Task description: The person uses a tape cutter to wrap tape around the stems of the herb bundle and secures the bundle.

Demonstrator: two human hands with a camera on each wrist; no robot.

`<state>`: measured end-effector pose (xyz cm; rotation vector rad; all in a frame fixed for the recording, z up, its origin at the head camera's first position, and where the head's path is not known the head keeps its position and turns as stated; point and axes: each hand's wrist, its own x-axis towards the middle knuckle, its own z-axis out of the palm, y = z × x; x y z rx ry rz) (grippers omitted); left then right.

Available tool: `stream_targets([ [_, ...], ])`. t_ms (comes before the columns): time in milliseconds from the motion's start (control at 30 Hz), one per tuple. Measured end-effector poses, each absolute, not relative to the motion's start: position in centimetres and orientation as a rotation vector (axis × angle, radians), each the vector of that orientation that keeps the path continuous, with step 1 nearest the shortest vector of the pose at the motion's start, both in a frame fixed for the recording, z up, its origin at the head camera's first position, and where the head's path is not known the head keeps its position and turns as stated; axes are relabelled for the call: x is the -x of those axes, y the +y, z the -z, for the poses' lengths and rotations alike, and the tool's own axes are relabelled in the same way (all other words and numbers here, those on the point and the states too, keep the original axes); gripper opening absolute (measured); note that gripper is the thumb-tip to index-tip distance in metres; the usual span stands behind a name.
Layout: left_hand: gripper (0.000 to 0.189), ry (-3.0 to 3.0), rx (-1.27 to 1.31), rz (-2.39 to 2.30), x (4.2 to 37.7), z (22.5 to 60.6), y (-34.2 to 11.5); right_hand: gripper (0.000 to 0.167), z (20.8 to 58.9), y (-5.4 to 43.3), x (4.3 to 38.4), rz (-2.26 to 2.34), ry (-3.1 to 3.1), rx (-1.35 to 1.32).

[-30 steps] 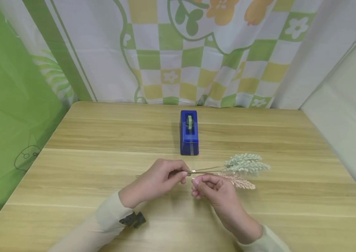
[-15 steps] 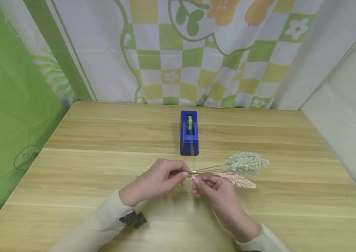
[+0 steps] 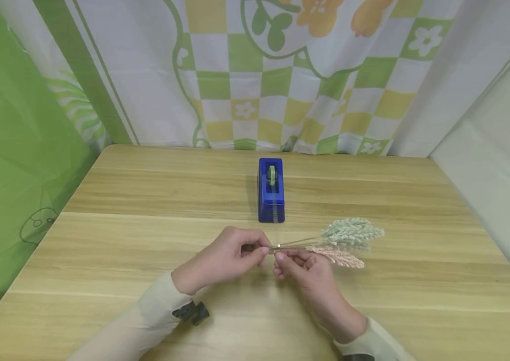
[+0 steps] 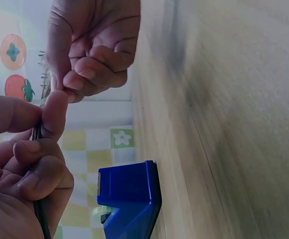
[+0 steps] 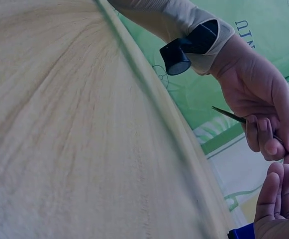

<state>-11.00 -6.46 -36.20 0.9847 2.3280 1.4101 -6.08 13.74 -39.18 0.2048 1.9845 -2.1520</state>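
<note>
Nearer the stems (image 3: 300, 244) than a second ago, the right hand (image 3: 313, 278) had drawn in. In the head view, stems ran crosswise on the near side of the blue tape dispenser (image 3: 264, 201), across the wood-grained surface (image 3: 146, 195); bristly pale-green heads (image 3: 351, 232) and a pink head (image 3: 340, 256) lay to its right. The left hand (image 3: 225, 256), the nearer, held them in its grip beside a shiny band of clear tape (image 3: 276, 246); the right grip, just on the stems' near side, seemed to pinch the tape's end, too small to be sure. From the left wrist, dark, slender stems passed between curled fingers, the dispenser's angular plastic side beyond. From the right wrist, a pointed stem end jutted past the left hand, away from the dispenser's corner.
</note>
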Motion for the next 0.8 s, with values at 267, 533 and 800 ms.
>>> stream_targets([
  [267, 0.013, 2.293, -0.974, -1.453, 11.03, 36.39, -6.7, 0.03, 39.05, 13.62, 6.16, 2.138, 1.997, -0.208],
  [533, 0.026, 2.308, -1.038, -1.452, 11.21, 36.53, -6.77, 0.03, 39.09, 13.7, 6.12, 2.15, 1.966, -0.184],
  [800, 0.023, 2.295, -1.088, -1.48, 11.32, 36.63, -6.75, 0.031, 39.1, 13.86, 6.18, 2.139, 1.964, -0.166],
])
